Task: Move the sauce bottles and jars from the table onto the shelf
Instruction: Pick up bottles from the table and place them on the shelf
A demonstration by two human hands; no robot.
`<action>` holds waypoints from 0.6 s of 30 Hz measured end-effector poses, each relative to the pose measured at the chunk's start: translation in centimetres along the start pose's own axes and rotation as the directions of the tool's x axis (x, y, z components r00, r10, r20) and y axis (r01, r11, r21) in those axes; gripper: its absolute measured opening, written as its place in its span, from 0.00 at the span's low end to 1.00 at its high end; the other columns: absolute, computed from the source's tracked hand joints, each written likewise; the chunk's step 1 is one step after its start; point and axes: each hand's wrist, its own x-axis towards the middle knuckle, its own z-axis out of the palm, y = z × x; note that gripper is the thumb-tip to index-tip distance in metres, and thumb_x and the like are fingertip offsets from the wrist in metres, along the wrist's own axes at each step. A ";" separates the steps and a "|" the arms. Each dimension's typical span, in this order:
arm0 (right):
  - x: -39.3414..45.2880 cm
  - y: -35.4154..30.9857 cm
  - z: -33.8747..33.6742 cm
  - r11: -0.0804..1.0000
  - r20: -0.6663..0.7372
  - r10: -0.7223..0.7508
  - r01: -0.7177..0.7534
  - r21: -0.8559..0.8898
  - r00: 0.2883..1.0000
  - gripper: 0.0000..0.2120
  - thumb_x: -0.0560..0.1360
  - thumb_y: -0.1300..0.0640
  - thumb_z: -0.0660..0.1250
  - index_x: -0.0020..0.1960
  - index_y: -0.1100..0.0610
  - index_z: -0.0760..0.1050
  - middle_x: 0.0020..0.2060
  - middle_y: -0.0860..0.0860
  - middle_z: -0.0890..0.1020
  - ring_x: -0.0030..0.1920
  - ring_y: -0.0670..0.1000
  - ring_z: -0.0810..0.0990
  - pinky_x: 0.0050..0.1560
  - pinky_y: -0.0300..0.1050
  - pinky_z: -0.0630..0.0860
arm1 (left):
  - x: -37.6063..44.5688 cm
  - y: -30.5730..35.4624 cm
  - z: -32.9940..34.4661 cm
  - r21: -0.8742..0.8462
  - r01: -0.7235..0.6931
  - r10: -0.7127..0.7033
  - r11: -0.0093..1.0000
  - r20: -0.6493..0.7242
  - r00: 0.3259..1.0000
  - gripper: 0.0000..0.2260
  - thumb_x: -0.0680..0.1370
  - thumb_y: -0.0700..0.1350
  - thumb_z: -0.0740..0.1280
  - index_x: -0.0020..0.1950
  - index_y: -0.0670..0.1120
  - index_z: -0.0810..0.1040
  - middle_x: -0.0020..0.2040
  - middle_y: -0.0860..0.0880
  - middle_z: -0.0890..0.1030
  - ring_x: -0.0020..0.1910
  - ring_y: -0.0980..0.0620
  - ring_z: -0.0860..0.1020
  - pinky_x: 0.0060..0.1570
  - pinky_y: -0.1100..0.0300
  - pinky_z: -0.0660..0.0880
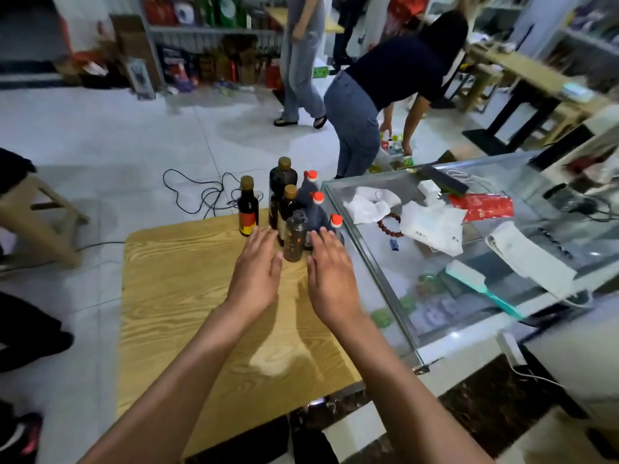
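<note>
Several sauce bottles stand clustered at the far edge of the wooden table (187, 296). A dark bottle with a red and yellow label (248, 206) stands apart on the left. Behind it are taller dark bottles with gold caps (283, 177) and dark bottles with red caps (317, 209). A clear bottle (296, 237) stands nearest to me. My left hand (256, 267) and my right hand (330, 271) reach out flat, fingers straight, on either side of the clear bottle, holding nothing.
A glass display counter (378, 272) abuts the table's right side, strewn with papers, a bead bracelet and a red packet. Cables lie on the tiled floor beyond the table. A wooden stool (37, 216) stands left. Two people stand ahead; shelves (214, 31) line the back wall.
</note>
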 end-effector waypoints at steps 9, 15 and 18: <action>11.0 6.3 8.4 0.962 0.240 0.110 -0.164 0.217 0.965 0.26 0.84 0.52 0.57 0.79 0.60 0.58 0.77 0.57 0.63 0.77 0.56 0.60 0.74 0.46 0.59 | 13.5 -7.3 2.5 0.032 0.477 -0.478 0.878 0.060 0.876 0.20 0.81 0.43 0.62 0.72 0.38 0.67 0.70 0.37 0.70 0.67 0.39 0.70 0.64 0.53 0.66; 15.2 8.0 12.9 0.910 0.305 0.197 -0.289 0.298 0.932 0.29 0.83 0.54 0.62 0.79 0.62 0.57 0.77 0.57 0.64 0.77 0.56 0.61 0.73 0.46 0.62 | 21.0 -9.5 3.3 -0.340 0.658 -0.687 0.672 0.048 0.725 0.32 0.78 0.39 0.69 0.78 0.43 0.56 0.77 0.44 0.62 0.73 0.44 0.65 0.65 0.54 0.66; 15.2 8.7 14.0 0.908 0.286 0.207 -0.292 0.299 0.936 0.28 0.82 0.52 0.63 0.78 0.62 0.59 0.76 0.56 0.66 0.76 0.55 0.63 0.74 0.46 0.61 | 22.0 -10.9 4.0 -0.496 0.655 -0.689 0.570 0.145 0.710 0.33 0.76 0.32 0.68 0.77 0.48 0.60 0.74 0.50 0.67 0.70 0.46 0.69 0.64 0.51 0.68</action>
